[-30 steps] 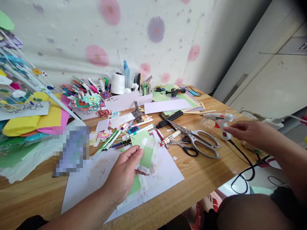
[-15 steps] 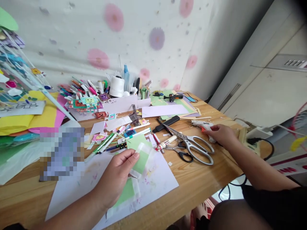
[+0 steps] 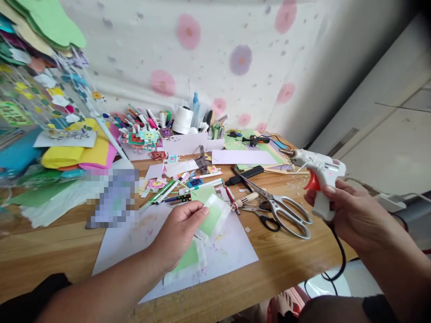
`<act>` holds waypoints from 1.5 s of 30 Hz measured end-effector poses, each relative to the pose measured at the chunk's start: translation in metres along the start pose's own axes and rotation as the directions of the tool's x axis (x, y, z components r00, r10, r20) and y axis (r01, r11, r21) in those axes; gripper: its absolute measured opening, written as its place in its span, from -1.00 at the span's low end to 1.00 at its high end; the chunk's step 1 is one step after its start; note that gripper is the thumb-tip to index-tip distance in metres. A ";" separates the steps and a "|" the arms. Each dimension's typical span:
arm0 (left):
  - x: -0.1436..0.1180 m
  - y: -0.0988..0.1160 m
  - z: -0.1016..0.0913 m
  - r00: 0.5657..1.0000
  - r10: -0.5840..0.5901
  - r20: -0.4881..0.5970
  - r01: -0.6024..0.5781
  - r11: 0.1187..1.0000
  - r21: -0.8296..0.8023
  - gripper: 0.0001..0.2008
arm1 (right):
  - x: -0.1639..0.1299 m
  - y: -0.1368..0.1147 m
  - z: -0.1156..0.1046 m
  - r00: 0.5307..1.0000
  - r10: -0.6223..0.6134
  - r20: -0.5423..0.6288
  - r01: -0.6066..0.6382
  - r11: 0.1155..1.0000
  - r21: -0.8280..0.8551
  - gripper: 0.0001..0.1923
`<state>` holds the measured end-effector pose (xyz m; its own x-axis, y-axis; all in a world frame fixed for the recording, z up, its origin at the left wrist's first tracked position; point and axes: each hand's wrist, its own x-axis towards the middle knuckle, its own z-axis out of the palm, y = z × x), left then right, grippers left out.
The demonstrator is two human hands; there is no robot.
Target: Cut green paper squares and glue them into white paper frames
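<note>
White glue gun [image 3: 318,172], lying on the table [image 3: 286,255] a second ago, is now lifted in our right hand [image 3: 353,215], gripped tight; our left hand [image 3: 180,231] still pinches the green card [image 3: 213,218] over the paper, so gluing seems near.

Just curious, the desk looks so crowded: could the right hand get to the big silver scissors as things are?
Probably not freely: the right hand is wrapped around the glue gun. The scissors lie uncovered just beside it.

No readable text anywhere, dark handwritten marks on a white paper slip [image 3: 65,139] atop the yellow sheets [image 3: 79,154], too blurred to make out, faint scribble on the white box [image 3: 183,142], likewise illegible
</note>
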<state>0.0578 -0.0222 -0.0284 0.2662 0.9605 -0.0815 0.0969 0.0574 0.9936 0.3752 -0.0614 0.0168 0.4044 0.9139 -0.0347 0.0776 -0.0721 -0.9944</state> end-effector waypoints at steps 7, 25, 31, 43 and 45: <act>0.001 0.003 -0.003 0.999 0.021 0.026 -0.022 0.998 0.061 -0.66 | -0.040 0.014 0.056 0.972 0.105 0.211 -0.109 0.994 0.009 -0.72; 0.001 0.006 -0.009 0.977 0.180 0.114 -0.211 0.890 0.405 -0.70 | -0.056 -0.007 0.091 0.681 -0.282 0.676 0.661 0.633 -0.403 -0.86; 0.000 0.005 -0.010 0.974 0.182 0.134 -0.222 0.879 0.423 -0.69 | -0.057 -0.009 0.090 0.653 -0.295 0.698 0.695 0.600 -0.396 -0.89; 0.002 0.004 -0.008 0.966 0.208 0.156 -0.258 0.841 0.476 -0.71 | -0.056 -0.004 0.087 0.704 -0.207 0.679 0.615 0.657 -0.436 -0.91; 0.002 0.004 -0.007 0.965 0.209 0.158 -0.261 0.835 0.484 -0.71 | -0.056 -0.004 0.085 0.712 -0.206 0.671 0.607 0.660 -0.441 -0.94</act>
<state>0.0516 -0.0182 -0.0241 0.4290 0.8957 0.1171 0.4760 -0.3343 0.8134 0.2744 -0.0784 0.0139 -0.3400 0.9336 0.1128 0.6992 0.3312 -0.6336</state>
